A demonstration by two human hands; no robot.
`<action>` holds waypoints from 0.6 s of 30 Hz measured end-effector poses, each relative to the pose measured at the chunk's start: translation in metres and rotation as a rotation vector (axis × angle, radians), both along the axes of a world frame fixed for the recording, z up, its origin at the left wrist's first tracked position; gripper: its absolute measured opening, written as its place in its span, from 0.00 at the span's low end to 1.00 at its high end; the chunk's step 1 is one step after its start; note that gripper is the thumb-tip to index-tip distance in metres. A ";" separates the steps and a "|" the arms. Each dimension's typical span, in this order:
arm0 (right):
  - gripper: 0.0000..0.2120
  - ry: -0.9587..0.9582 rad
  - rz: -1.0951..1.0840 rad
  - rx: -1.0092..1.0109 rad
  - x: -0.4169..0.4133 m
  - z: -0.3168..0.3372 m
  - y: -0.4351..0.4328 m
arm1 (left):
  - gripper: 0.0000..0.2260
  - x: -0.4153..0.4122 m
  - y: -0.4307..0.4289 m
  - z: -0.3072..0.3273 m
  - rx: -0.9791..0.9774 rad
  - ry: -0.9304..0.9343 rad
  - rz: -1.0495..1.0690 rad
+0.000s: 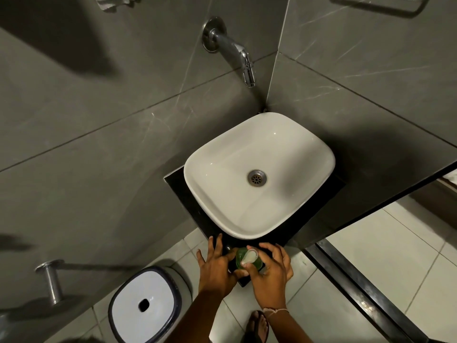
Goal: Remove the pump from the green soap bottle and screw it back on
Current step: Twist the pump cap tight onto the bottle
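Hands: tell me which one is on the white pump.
The right hand, with the string at its wrist; its fingers touch the white pump. The left hand steadies the green bottle's side.

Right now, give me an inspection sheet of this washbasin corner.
Surface: black countertop carrying a white ceramic basin, dry.
Job's things: green soap bottle at the counter's near edge, white pump on top.
Clutter: nothing seen.
Grips: left hand against the bottle's side; right hand at the pump; closure unclear.
Cables: nothing seen.
Surroundings: chrome wall tap, grey wall tiles, white lidded bin on the floor.
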State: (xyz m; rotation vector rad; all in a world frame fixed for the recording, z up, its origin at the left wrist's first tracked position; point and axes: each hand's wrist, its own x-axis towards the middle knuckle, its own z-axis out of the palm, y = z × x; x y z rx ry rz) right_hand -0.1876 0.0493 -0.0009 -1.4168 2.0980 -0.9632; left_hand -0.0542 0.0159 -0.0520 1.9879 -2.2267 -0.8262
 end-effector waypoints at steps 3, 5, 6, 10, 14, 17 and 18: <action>0.16 0.019 -0.060 0.034 0.000 0.002 -0.003 | 0.29 0.000 0.000 0.001 0.009 -0.004 0.015; 0.19 0.013 -0.093 0.080 0.003 0.002 -0.003 | 0.28 0.000 0.000 0.001 0.010 -0.017 0.003; 0.19 0.004 -0.101 0.093 0.003 0.002 -0.002 | 0.28 0.001 -0.001 0.000 0.012 -0.021 -0.004; 0.21 -0.010 -0.017 0.080 -0.006 0.000 0.001 | 0.28 0.000 -0.001 0.002 0.018 -0.030 0.000; 0.16 0.001 0.024 0.048 -0.008 0.001 -0.002 | 0.29 -0.001 -0.001 0.004 0.023 -0.031 0.007; 0.15 0.021 -0.017 0.041 -0.004 0.001 -0.004 | 0.29 -0.002 -0.001 0.005 0.027 -0.037 0.010; 0.15 0.027 -0.025 0.038 -0.003 0.000 -0.004 | 0.29 -0.002 -0.001 0.006 0.025 -0.042 0.008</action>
